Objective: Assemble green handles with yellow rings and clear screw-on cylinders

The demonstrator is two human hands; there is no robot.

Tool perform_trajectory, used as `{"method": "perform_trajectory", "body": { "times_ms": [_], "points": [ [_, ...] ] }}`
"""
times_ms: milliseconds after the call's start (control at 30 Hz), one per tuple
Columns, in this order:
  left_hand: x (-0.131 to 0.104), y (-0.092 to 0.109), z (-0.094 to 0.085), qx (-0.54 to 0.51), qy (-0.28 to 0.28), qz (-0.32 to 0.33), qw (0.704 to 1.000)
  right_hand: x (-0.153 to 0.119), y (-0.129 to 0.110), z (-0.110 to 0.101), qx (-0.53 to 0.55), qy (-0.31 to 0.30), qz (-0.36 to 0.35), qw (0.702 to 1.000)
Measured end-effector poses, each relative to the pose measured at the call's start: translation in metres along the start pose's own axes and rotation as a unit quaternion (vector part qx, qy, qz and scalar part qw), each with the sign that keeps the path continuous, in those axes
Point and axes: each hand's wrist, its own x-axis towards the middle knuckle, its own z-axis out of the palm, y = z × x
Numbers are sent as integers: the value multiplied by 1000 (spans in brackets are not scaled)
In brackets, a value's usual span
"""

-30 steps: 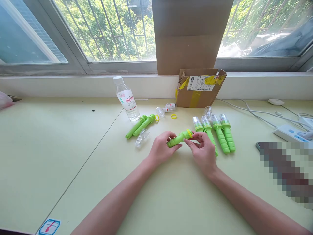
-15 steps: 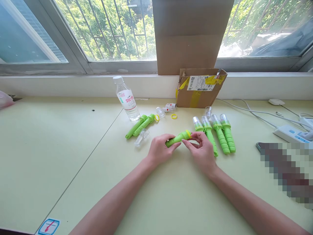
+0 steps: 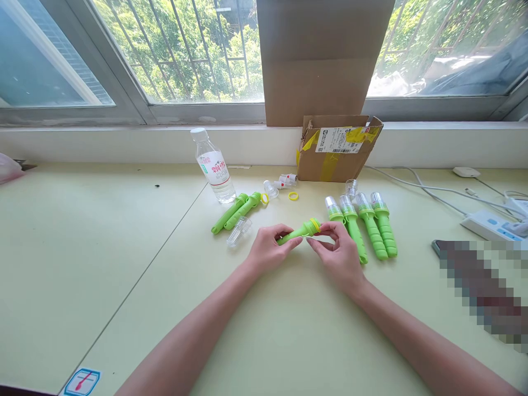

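Observation:
My left hand (image 3: 270, 246) is wrapped round a green handle (image 3: 297, 233), which lies nearly level with its wide end to the right. A yellow ring (image 3: 315, 225) sits around that wide end. The fingers of my right hand (image 3: 339, 250) are bent at the ring, with the thumb and a finger close to the handle's underside. To the left lie two green handles (image 3: 244, 210) without clear caps and a loose clear cap (image 3: 238, 231). Several green handles with clear caps (image 3: 374, 229) lie to the right, one partly behind my right hand.
A water bottle (image 3: 214, 168) stands at the back left. Small clear parts (image 3: 284, 181) and a loose yellow ring (image 3: 293, 196) lie before a cardboard box (image 3: 334, 159). At the right are a power strip (image 3: 490, 224), cables and a pixelated object (image 3: 482, 291).
My left hand and the green handle have shifted slightly left. The yellow ring on the handle has moved a little left too, and my right fingers have followed slightly.

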Motion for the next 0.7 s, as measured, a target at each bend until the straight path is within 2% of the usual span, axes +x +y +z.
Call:
{"method": "perform_trajectory", "body": {
  "times_ms": [333, 700],
  "points": [
    [1, 4, -5, -40, -57, -50, 996, 0, 1, -1, -42, 12, -3, 999],
    [3, 5, -12, -71, -126, -79, 986, -5, -5, 1, -80, 36, -46, 995]
  ]
}}
